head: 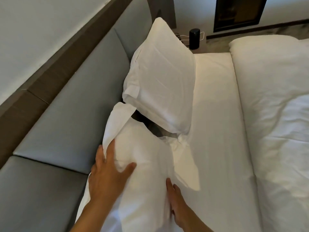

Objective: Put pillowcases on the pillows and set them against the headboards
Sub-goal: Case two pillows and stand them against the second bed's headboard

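Note:
A white cased pillow (160,77) leans upright against the grey padded headboard (66,114). Nearer to me a second white pillow in its pillowcase (147,156) stands beside it against the headboard, its loose case flaps sticking out at the top and right. My left hand (108,178) grips this nearer pillow's left side, thumb pressed into the fabric. On the pillow's right side lies my right hand (175,203), fingers together and pushed into the cloth.
The white sheet (217,131) covers the mattress to the right of the pillows, with a rumpled white duvet (275,114) beyond it. A black cylinder with cables (194,38) sits on the bedside table at the back. A brown wooden ledge (50,72) tops the headboard.

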